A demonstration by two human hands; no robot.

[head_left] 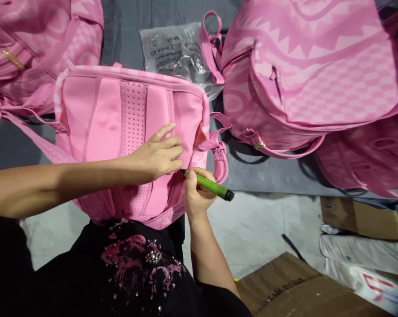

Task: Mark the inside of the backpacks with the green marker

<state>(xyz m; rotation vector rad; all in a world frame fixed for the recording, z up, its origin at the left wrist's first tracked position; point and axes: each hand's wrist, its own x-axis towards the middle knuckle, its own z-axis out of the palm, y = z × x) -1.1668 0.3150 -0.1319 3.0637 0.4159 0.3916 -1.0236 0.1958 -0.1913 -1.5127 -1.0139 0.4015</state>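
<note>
A pink backpack (pixel 103 114) rests at the table's edge against my body, with its padded, perforated back panel facing up. My left hand (pixel 159 156) lies across that panel, fingers stretched toward the right and pressing on the fabric. In my right hand (pixel 199 200) is a green marker pen (pixel 214 186) with a black end. Its dark tip points left and meets the backpack by my left fingertips. Whatever is right under the tip is too small to make out. Shoulder straps (pixel 221 160) hang loose at the backpack's side.
Other pink backpacks lie on the grey table, one at the upper left (pixel 53 39) and a large one at the right (pixel 304 66). Between them is a clear plastic bag (pixel 172 50). On the floor at lower right are a cardboard box (pixel 285 290) and white packages (pixel 364 253).
</note>
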